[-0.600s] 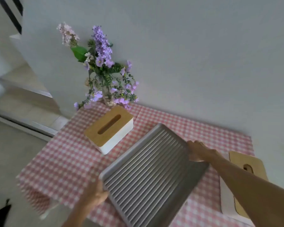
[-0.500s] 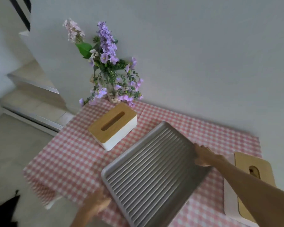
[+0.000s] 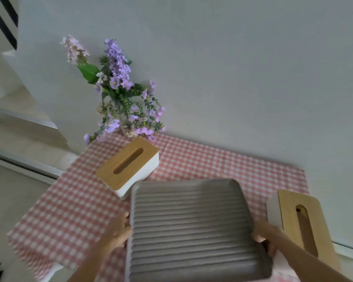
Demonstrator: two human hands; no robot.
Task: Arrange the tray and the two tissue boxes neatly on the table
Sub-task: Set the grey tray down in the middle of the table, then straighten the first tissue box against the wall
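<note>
At the far left, pale stone steps (image 3: 18, 127) rise beside the white wall (image 3: 232, 68). The counter, covered by a pink-and-white checked cloth (image 3: 65, 216), stands against that wall. At its back left corner sits a bunch of purple and lilac flowers with green leaves (image 3: 118, 94) in a clear vase; the vase itself is mostly hidden by the foliage.

Just in front of the flowers rests a white rectangular tissue box with a light wooden slotted lid (image 3: 128, 166), set at an angle to the counter's edges. Its near corner is just beside the far left corner of the tray, though whether they touch cannot be told.

The left hand (image 3: 120, 231) grips the left rim of the grey rectangular ribbed tray (image 3: 192, 226), fingers curled over the edge. The tray lies over the middle front of the counter, its ribs running side to side and its sides roughly square to the wall. Whether it rests flat on the cloth or is lifted slightly cannot be told.

The right hand (image 3: 265, 237) clasps the tray's right rim, thumb on top and fingers wrapped beneath.

At the far right, a second white tissue box with a wooden slotted lid (image 3: 306, 224) lies near the counter's right edge, just beside the right forearm.
</note>
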